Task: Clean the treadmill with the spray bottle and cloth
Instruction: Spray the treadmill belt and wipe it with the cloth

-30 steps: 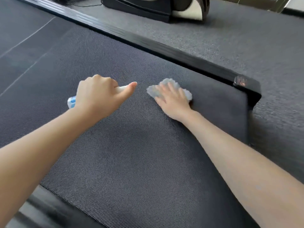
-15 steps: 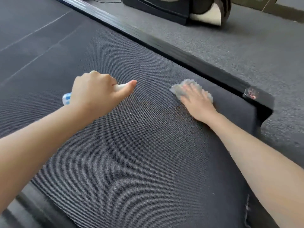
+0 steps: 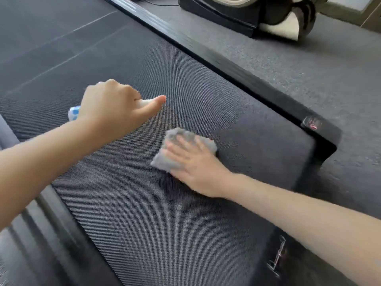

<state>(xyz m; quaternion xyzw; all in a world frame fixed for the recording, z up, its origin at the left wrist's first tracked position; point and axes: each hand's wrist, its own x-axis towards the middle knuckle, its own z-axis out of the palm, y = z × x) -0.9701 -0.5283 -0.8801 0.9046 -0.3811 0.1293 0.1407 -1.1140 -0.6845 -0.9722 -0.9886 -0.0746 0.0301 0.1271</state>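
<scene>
Dark woven treadmill belt (image 3: 144, 223) fills view. Your right hand (image 3: 198, 168), fingers flat, has dragged the fluffy grey cloth (image 3: 175, 136) nearer, mid-belt: wiping underway. Your left hand (image 3: 111, 108) grips the white-blue plastic spray bottle (image 3: 73, 115), left of it.

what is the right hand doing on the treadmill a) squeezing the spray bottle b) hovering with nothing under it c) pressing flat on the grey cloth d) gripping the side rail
c: the right hand lies with straight fingers flat on the grey cloth, which is on the treadmill belt; it is the left hand that grips the spray bottle.
</scene>
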